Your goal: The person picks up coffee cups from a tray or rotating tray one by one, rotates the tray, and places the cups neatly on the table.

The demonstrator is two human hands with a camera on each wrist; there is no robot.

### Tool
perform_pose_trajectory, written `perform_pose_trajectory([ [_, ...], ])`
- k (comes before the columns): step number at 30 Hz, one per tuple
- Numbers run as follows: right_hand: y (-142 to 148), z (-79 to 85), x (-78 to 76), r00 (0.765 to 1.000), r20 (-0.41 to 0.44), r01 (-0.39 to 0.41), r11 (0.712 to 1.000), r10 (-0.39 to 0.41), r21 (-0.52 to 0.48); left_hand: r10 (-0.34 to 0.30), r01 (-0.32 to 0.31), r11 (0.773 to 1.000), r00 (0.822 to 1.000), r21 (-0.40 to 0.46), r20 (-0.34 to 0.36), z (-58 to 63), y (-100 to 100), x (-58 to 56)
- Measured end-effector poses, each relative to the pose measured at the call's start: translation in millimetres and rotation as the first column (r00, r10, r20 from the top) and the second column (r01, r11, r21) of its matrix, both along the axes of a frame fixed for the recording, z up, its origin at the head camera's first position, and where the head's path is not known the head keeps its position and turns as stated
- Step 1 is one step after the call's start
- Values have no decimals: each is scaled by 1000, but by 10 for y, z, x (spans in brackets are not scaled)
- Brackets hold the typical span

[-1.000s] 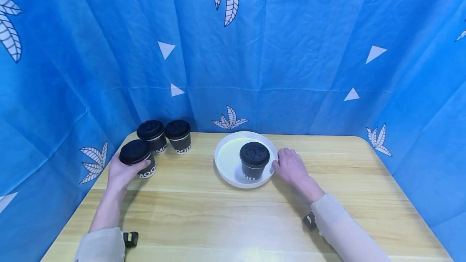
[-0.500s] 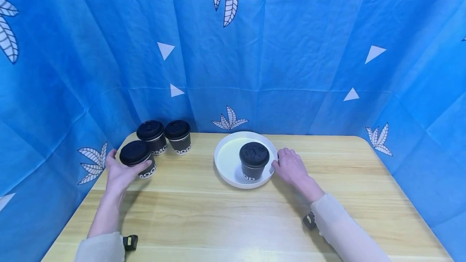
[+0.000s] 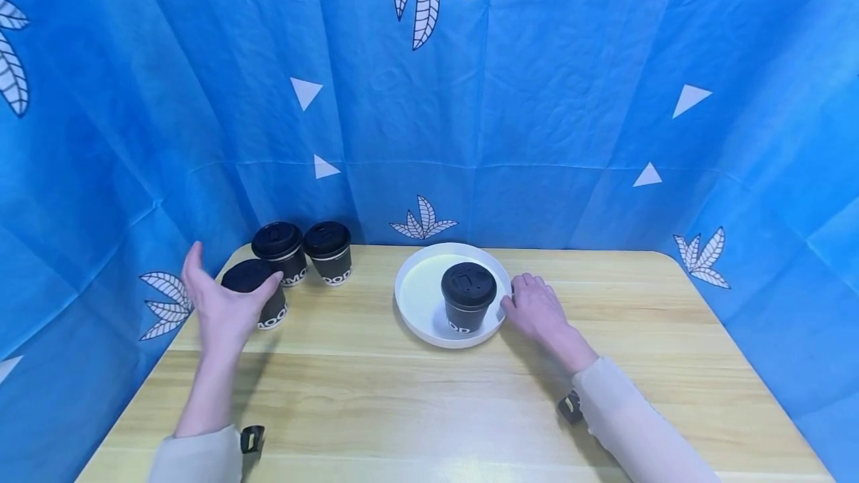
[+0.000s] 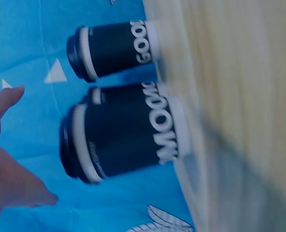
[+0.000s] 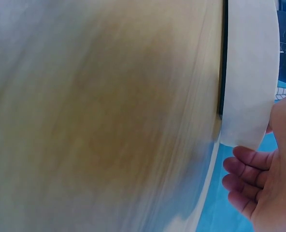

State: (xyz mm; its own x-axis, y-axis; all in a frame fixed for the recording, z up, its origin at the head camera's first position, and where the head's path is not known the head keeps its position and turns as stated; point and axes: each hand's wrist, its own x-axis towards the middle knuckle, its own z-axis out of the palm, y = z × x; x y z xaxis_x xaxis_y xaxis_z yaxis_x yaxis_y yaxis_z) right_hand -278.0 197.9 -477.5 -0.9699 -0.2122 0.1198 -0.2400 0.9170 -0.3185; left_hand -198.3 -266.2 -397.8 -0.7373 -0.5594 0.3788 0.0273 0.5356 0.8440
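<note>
My left hand [image 3: 224,311] is raised by the near-left black paper coffee cup [image 3: 274,310], thumb and fingers spread wide apart. In the left wrist view, a gap shows between the hand [image 4: 12,179] and that lidded cup [image 4: 123,133], which stands on the table. On the right, my right hand [image 3: 539,310] pinches the rim of a white round tray [image 3: 419,311], its thumb at the rim and fingers outside. A black lidded coffee cup [image 3: 467,300] stands upright in the tray, right of its middle.
Two more lidded coffee cups, one at the left [image 3: 280,248] and one beside it [image 3: 329,252], stand near the back edge. The wooden table [image 3: 403,408] meets a blue patterned curtain [image 3: 557,95] behind and at both sides.
My left hand has let go of the near-left cup, spreading its fingers and lifting off it. That cup stays in place. My right hand and the tray have not moved.
</note>
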Motion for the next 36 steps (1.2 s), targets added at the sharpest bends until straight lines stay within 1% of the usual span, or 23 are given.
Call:
perform_pose_trajectory([
  [3, 1, -5, -2, 1000, -1, 1, 1000, -1, 2, -29, 25, 999, 994, -45, -101, 39, 136, -29],
  [6, 1, -12, -5, 1000, -5, 1, 1000, -1, 4, -71, 59, 995, 984, -81, -162, 50, 251, -87],
  [12, -10, -10, -2, 1000, -5, 1, 1000, -1, 5, -150, 126, 983, 971, -136, -186, 21, 475, -246],
  [15, -16, -8, 1, 1000, 8, 5, 1000, -5, 9, -197, 176, 976, 965, -129, -175, 7, 611, -311],
  [18, -21, -6, 5, 1000, 16, 4, 1000, -5, 19, -238, 222, 968, 960, -117, -149, -25, 744, -374],
  [24, -31, -1, 9, 1000, 14, 5, 1000, -5, 14, -294, 287, 952, 954, -101, -62, -129, 965, -494],
  [26, -31, 0, 8, 1000, 11, 5, 1000, -5, 14, -318, 314, 945, 947, -88, -40, -161, 1028, -530],
  [31, -27, 7, 16, 1000, 7, 5, 1000, -5, 10, -377, 379, 924, 925, -54, 41, -226, 1162, -611],
  [34, -28, 13, 28, 1000, 6, 4, 1000, -4, 5, -401, 408, 912, 908, -37, 124, -270, 1231, -652],
  [36, -28, 14, 34, 1000, 6, 4, 1000, -4, 7, -414, 426, 904, 891, -31, 185, -302, 1275, -679],
])
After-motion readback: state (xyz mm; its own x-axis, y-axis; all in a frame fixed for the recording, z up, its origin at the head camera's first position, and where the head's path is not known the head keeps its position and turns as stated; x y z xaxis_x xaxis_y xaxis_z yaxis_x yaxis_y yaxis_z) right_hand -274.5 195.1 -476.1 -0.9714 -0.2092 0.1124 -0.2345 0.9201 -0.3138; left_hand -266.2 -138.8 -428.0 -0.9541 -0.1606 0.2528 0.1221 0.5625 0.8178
